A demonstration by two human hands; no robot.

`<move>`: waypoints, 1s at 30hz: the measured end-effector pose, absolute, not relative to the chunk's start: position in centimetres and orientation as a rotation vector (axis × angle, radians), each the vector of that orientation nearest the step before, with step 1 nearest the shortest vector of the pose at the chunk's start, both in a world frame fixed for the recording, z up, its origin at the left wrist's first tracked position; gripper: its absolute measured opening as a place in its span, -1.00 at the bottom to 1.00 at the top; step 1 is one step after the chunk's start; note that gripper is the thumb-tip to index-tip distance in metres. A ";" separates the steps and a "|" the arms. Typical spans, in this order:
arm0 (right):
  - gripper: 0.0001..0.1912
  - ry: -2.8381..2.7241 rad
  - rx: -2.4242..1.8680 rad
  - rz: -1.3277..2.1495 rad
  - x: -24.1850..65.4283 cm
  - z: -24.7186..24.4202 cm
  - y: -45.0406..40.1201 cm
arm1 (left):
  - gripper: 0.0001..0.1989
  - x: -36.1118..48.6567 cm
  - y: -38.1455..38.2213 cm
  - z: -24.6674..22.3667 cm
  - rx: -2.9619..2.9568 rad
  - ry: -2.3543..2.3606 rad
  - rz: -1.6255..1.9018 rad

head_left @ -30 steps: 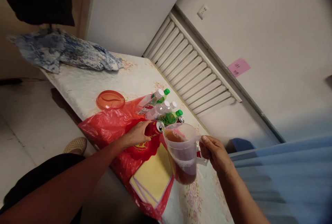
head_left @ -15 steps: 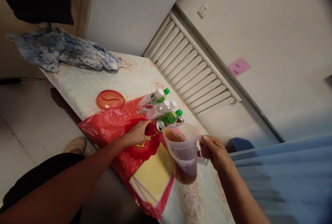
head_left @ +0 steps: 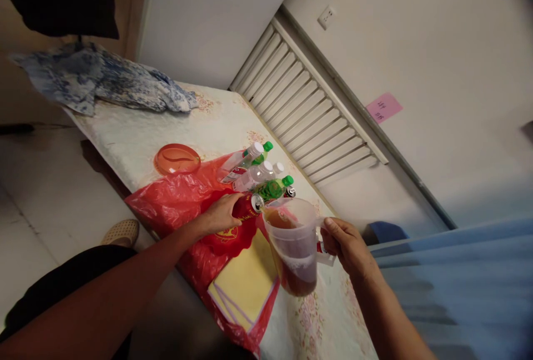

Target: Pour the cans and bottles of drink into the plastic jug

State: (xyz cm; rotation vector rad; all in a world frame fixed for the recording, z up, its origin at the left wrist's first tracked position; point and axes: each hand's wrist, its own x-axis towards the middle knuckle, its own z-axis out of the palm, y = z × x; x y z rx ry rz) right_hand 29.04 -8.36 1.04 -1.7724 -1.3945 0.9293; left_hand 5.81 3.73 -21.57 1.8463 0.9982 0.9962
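My left hand (head_left: 222,214) is wrapped round a red drink can (head_left: 245,208), tilted so its opened top meets the rim of a clear plastic jug (head_left: 296,254). Brown liquid stands in the jug, with some foam on it. By its handle, my right hand (head_left: 345,243) grips the jug above the table. Below the can lies a red item with gold print (head_left: 227,238). A folded yellow cloth (head_left: 245,282) rests on a red plastic bag (head_left: 166,204), left of the jug.
Behind the can stand several bottles, among them a clear one (head_left: 252,175) and a green-capped one (head_left: 275,186). An orange lid (head_left: 177,159) lies on the flowered tablecloth (head_left: 141,132). Blue patterned fabric (head_left: 125,82) covers the far end. A white radiator (head_left: 303,99) runs along the wall.
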 end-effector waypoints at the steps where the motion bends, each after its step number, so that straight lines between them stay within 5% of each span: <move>1: -0.40 -1.399 -1.774 0.925 29.0 1.1 -8.3 | -0.23 5.8 3.7 -21.5 1.847 1.000 0.993; 30: -0.39 -1.379 -1.792 0.941 29.1 1.2 -8.4 | -0.26 5.7 3.5 -21.1 1.860 1.019 0.962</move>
